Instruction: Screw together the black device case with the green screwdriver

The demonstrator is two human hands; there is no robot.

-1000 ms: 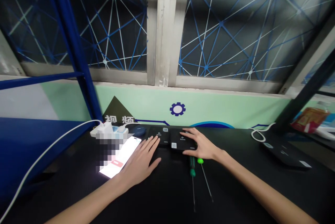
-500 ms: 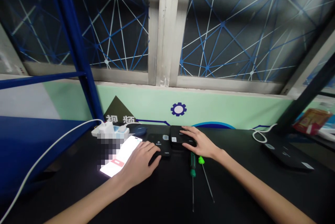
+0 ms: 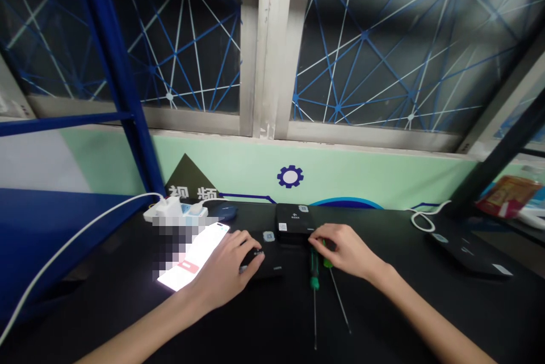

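Observation:
My left hand (image 3: 232, 259) is closed over the left part of a flat black set-top box (image 3: 270, 253), with thumb and fingertips on its top. A second black set-top box (image 3: 293, 217) lies just behind and to the right. At its front right corner, my right hand (image 3: 347, 250) has thumb and fingers pressed together; what they hold, if anything, is hidden. Just below those fingertips lie a dark green screwdriver (image 3: 314, 279) and a bright green screwdriver (image 3: 338, 293), shafts towards me. A lit phone (image 3: 193, 259) lies beside my left hand, partly pixelated.
A white power strip (image 3: 174, 210) with plugs and a cable stands back left, near a dark blue mouse (image 3: 225, 213). On the right lie a black device (image 3: 466, 253) and a white cable (image 3: 421, 219). Blue frame posts (image 3: 114, 68) and a window wall bound the table (image 3: 255, 324).
My left hand has drawn its box towards me, away from the other box. My right hand has left the other box's top and brought its fingers together by the front corner.

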